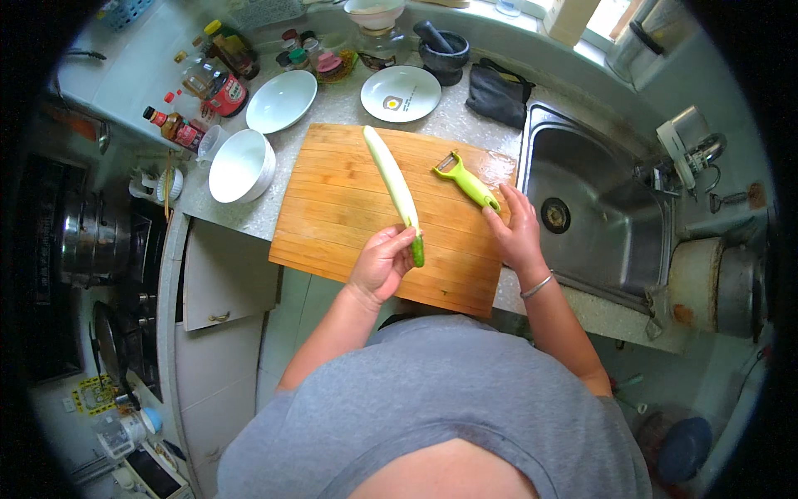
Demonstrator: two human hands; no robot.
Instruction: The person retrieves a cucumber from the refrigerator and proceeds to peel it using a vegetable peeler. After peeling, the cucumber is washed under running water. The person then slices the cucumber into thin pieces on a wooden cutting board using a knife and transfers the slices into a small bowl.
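Observation:
My left hand (383,262) grips a peeled, pale cucumber (393,178) by its green, unpeeled end. The cucumber points away from me over the wooden cutting board (330,206), tilting slightly left. To its right a lime-green Y-shaped peeler (471,185) appears to rest on the board, its blade facing away and left. My right hand (519,234) is at the handle's near end, thumb and fingers spread to either side of it. The thumb tip looks close to or touching the handle; contact is hard to judge.
Right of the board is a steel sink (598,249). Behind it stand a white plate (401,93), an oval dish (282,101), a mortar (444,59) and a dark cloth item (497,93). A white bowl (242,167) and sauce bottles (227,93) sit left. The board overhangs the counter's front edge.

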